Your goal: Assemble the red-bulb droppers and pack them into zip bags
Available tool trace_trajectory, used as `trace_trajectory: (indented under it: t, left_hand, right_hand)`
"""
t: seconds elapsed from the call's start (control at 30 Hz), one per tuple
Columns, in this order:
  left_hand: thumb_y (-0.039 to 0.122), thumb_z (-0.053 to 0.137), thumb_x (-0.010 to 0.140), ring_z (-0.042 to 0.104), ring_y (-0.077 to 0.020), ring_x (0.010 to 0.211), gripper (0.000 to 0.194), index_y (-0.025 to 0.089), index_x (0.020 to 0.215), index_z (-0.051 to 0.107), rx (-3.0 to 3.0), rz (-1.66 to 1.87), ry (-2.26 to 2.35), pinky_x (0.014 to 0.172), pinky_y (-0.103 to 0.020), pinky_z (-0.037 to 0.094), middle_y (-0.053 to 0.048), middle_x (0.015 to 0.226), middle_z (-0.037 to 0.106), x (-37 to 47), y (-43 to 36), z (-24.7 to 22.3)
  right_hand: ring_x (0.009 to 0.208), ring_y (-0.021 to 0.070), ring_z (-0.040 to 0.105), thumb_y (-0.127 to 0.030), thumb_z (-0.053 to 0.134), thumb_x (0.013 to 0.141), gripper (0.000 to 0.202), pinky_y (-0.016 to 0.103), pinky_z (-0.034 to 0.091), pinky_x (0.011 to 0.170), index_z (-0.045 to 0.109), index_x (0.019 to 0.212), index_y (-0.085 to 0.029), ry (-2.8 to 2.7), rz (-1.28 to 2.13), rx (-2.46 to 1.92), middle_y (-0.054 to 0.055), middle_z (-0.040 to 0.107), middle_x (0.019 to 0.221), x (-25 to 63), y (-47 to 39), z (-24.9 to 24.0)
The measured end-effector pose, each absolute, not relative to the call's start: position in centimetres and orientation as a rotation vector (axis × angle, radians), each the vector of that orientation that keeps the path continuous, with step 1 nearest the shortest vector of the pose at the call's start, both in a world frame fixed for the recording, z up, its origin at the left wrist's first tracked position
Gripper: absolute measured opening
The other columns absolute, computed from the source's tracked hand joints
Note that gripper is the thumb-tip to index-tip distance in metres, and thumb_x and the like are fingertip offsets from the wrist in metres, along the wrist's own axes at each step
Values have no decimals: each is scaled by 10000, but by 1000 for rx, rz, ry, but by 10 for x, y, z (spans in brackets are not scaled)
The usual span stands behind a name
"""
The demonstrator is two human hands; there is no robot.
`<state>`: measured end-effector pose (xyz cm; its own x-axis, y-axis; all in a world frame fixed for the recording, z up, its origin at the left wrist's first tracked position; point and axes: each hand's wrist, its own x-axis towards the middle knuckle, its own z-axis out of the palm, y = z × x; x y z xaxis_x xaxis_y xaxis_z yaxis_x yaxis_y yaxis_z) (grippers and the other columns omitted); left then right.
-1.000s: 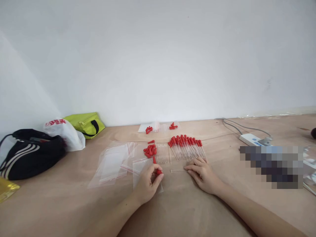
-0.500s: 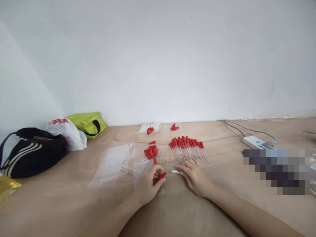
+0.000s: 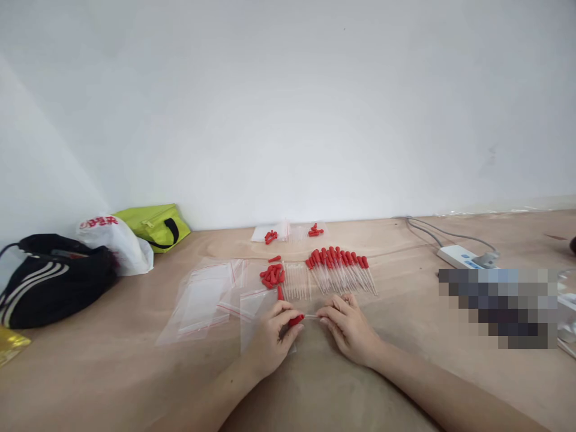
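At lower centre, the left hand pinched a tapered red rubbery bulb, the right hand a thin clear tube, ends about meeting. Joining them seemed the step, calling for straight alignment.

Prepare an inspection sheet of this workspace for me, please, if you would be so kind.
Surface: flat light-brown tabletop, items spread across it.
Job's things: pile of small red rubbery bulbs; row of thin clear tubes; row of red-bulbed clear droppers.
Clutter: flat clear zip bags, black striped fabric bag, white plastic bag, lime-green bag.
Grips: left grip holds one red bulb; right grip pinches one clear tube, its end at the bulb, insertion unclear.
Cables: grey cables by white rectangular power strip.
Surroundings: plain whitish wall behind.
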<state>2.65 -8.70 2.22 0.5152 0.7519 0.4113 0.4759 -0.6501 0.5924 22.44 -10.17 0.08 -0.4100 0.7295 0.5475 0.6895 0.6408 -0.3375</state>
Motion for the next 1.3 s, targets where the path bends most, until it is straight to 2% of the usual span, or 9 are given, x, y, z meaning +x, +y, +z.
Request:
trace_trajectory:
  t: [0.23,0.53,0.97,1.3]
  left_hand:
    - [197,502,803,550,-143,732,118,187,825,617,2327,929,1023,674,-253,460,-30,808,559,28,-89,21]
    - [221,436,854,546,-135,670,205,192,797,631,2378,831,895,638,-231,438,-25,732,584,28,-90,22]
    - [252,418,865,516,-138,640,214,174,766,591,2553,875,906,590,-236,412,-30,681,549,29,-92,18]
    - [238,423,857,524,-146,664,205,170,726,565,2670,839,870,607,-241,425,-33,693,562,32,-95,18]
  right_hand:
    - [767,129,492,-153,373,864,213,304,298,745,575,919,-196,-2213,62,-1077,23,571,805,224,-102,3]
    - [745,105,521,-179,405,864,213,300,264,746,597,929,-247,-2297,136,-1058,-3,587,795,229,-100,7]
    - [579,97,486,-166,323,863,269,283,222,659,576,775,-197,-2238,96,-1068,-12,605,657,220,-108,5]
    - [539,96,473,-175,314,860,275,264,216,641,542,708,-193,-2242,207,-1086,-21,610,620,211,-110,3]
